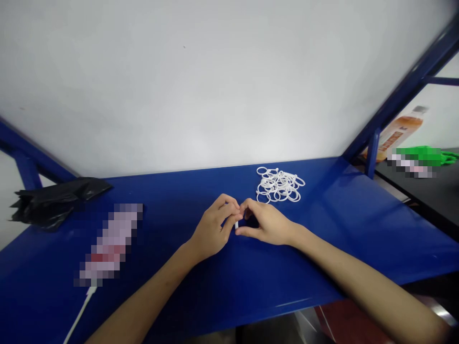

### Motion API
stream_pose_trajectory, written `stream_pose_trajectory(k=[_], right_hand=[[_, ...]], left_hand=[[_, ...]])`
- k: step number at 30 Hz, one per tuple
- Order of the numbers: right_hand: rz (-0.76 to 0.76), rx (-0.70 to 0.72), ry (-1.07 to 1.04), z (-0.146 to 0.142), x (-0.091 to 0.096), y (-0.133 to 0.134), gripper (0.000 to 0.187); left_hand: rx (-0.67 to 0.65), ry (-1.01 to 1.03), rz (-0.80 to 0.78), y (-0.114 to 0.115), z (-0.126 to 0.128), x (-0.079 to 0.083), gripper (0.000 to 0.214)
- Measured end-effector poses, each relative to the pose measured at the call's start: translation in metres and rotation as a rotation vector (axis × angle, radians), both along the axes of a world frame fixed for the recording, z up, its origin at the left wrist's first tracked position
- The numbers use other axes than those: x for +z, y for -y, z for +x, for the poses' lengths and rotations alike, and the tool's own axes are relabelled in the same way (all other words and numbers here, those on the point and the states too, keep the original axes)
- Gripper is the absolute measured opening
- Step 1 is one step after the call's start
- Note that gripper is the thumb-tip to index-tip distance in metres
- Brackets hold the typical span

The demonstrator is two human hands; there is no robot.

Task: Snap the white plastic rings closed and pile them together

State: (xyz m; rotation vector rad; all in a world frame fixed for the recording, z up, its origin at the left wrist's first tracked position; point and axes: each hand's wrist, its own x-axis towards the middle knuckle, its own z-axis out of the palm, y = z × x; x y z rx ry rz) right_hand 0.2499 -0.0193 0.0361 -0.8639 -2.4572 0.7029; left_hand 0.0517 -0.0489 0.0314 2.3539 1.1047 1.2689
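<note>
My left hand (217,224) and my right hand (263,222) meet above the middle of the blue table, fingertips together. Between them shows a small white piece (236,224), mostly covered by the fingers, so its full shape cannot be made out. The left thumb and fingers pinch it from the left. On the other side, the right thumb touches its lower end while the right index finger is bent near its top. Just beyond the right hand lies a loose heap of white plastic rings (279,184), several of them overlapping.
A blue table (172,296) runs up to a pale wall. Left lie a crumpled black plastic bag (60,200) and a blurred-out flat object (111,243) with a white cable (81,308). Past the right-hand blue frame (373,153) are an orange drink bottle (401,131) and something green (423,154).
</note>
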Motion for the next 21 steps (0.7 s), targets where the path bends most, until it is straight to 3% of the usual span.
stream_pose_trajectory(k=[4, 7, 14, 17, 21], right_hand=[[0.001, 0.034, -0.013, 0.0, 0.0, 0.0, 0.046], [0.021, 0.057, -0.013, 0.001, -0.001, -0.003, 0.04], [-0.095, 0.019, -0.116, 0.003, -0.006, -0.008, 0.022], [0.019, -0.115, -0.093, 0.007, -0.007, -0.014, 0.017], [0.394, -0.502, -0.029, 0.024, -0.008, -0.038, 0.019]], left_hand=[[-0.03, 0.012, -0.016, 0.0, 0.0, -0.001, 0.017], [-0.035, 0.026, -0.033, -0.001, 0.0, -0.003, 0.015], [0.006, 0.09, -0.142, -0.004, 0.001, -0.008, 0.013], [0.071, 0.055, -0.153, -0.007, 0.0, -0.013, 0.01], [0.176, -0.16, -0.13, -0.012, -0.002, -0.022, 0.02]])
